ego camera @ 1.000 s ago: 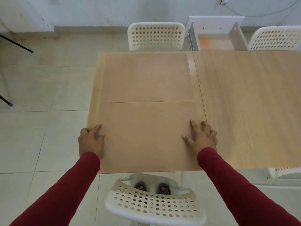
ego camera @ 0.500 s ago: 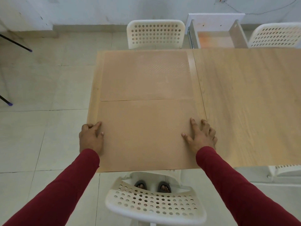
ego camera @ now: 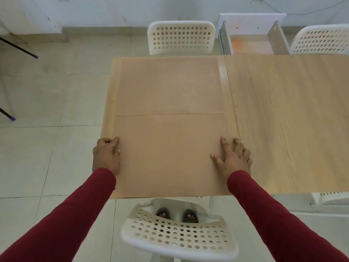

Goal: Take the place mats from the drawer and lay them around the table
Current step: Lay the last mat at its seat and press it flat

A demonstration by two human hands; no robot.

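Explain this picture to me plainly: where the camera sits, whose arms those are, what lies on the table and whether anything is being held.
There is no machine here. The single view comes from a camera worn on a person's head, looking forward and down, so the two red-sleeved arms are the wearer's own. The left hand and right hand rest on the side edges of the near tan rectangular place mat, fingers on it; nothing is lifted. A second matching far place mat lies just beyond it, edges meeting. Both sit on the left part of the light wooden table. White perforated plastic chairs stand around, and an open white drawer shows behind the table.
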